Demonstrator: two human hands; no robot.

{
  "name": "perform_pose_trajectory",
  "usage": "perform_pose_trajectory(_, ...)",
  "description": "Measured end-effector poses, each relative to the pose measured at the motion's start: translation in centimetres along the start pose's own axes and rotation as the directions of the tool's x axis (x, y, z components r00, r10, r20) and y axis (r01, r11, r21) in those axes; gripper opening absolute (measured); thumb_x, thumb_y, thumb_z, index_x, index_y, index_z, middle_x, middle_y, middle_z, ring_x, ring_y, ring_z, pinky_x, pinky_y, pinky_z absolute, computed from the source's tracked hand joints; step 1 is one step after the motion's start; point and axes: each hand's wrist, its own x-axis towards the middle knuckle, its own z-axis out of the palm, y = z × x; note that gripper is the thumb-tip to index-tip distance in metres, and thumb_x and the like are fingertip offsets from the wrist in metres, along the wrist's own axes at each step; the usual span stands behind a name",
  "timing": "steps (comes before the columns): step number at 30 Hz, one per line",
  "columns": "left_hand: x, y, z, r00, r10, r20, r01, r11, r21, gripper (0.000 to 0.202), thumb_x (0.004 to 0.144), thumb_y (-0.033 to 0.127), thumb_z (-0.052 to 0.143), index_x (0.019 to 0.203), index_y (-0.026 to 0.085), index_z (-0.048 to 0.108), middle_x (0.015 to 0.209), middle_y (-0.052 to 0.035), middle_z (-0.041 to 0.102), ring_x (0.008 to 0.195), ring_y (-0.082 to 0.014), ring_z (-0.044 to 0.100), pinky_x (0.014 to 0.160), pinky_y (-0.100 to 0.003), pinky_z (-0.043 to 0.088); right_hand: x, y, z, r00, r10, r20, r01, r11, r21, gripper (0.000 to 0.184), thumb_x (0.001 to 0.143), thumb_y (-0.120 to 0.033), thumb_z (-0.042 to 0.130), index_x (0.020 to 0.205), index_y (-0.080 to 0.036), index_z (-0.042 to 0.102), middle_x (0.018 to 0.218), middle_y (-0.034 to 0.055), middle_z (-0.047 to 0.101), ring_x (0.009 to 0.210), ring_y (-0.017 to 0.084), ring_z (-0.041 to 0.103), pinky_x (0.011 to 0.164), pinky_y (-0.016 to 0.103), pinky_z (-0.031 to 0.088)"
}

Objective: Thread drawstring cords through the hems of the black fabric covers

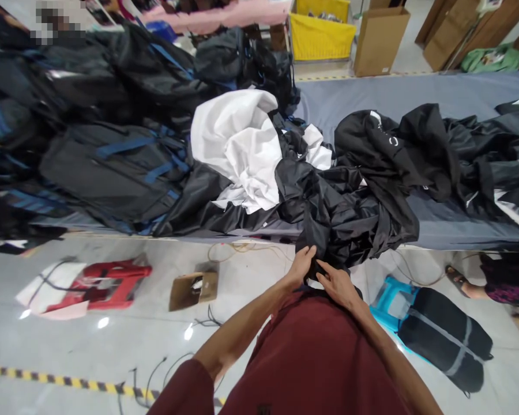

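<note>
Close to my body, at the table's front edge, my left hand (301, 266) is closed on a piece of thin black fabric (315, 233). My right hand (339, 288) pinches the same cloth just to the right, its fingertips partly hidden by the folds. From my hands the cloth runs up into a crumpled, slightly shiny black heap (350, 213) on the table. A bunched white cloth (237, 144) lies left of that heap. Behind it on the right is a matte black piece (398, 150) with white print.
Black bags with blue straps (125, 167) pile up on the table's left. On the floor lie a red bag (116, 282), a small open carton (194, 288) and a black-and-blue bag (445, 334). Someone's foot (461, 282) shows at right. A yellow crate (322, 40) stands behind the table.
</note>
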Motion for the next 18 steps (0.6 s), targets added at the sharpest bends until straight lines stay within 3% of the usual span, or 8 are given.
perform_pose_trajectory(3, 2.8, 1.4, -0.5, 1.000, -0.007, -0.025, 0.006, 0.999, -0.054, 0.053, 0.089, 0.070, 0.072, 0.092, 0.016, 0.071, 0.085, -0.0081, 0.071, 0.074, -0.0205, 0.064, 0.065, -0.030, 0.049, -0.1, 0.5, -0.1, 1.000, -0.021, 0.006, 0.021, 1.000, 0.014, 0.052, 0.106, -0.038, 0.052, 0.155, -0.025, 0.064, 0.087, 0.0023, 0.080, 0.076, 0.021, 0.072, 0.075, 0.029, 0.047)
perform_pose_trajectory(7, 5.9, 2.4, 0.5, 0.986, 0.067, -0.156, -0.080, 0.994, -0.080, 0.041, 0.091, 0.058, 0.073, 0.090, 0.017, 0.070, 0.080, -0.0036, 0.067, 0.072, -0.0169, 0.058, 0.067, -0.028, 0.048, 0.1, 1.0, -0.1, 0.999, -0.042, 0.010, 0.042, 0.999, 0.020, 0.052, 0.105, -0.041, 0.053, 0.154, -0.027, 0.065, 0.087, 0.0022, 0.079, 0.075, 0.022, 0.072, 0.074, 0.029, 0.048)
perform_pose_trajectory(13, 6.3, 0.3, 4.7, 0.945, 0.119, -0.306, -0.152, 0.984, -0.087, 0.017, 0.093, 0.034, 0.066, 0.084, 0.019, 0.067, 0.083, -0.0014, 0.065, 0.081, -0.0171, 0.057, 0.080, -0.029, 0.048, 2.4, 1.1, -0.5, 0.992, 0.017, -0.123, -0.012, 0.999, 0.045, 0.051, 0.103, -0.044, 0.054, 0.147, -0.022, 0.069, 0.085, 0.0045, 0.077, 0.078, 0.023, 0.071, 0.073, 0.029, 0.047)
perform_pose_trajectory(18, 8.2, 1.9, 5.0, 0.927, 0.105, -0.361, -0.153, 0.982, -0.107, 0.010, 0.090, 0.022, 0.060, 0.082, 0.019, 0.067, 0.083, -0.0013, 0.065, 0.080, -0.0172, 0.057, 0.083, -0.031, 0.048, 1.0, 2.0, -1.2, 0.983, 0.022, -0.180, 0.005, 0.989, 0.149, 0.062, 0.107, -0.060, 0.049, 0.155, -0.022, 0.055, 0.087, 0.0007, 0.074, 0.076, 0.020, 0.069, 0.074, 0.028, 0.050)
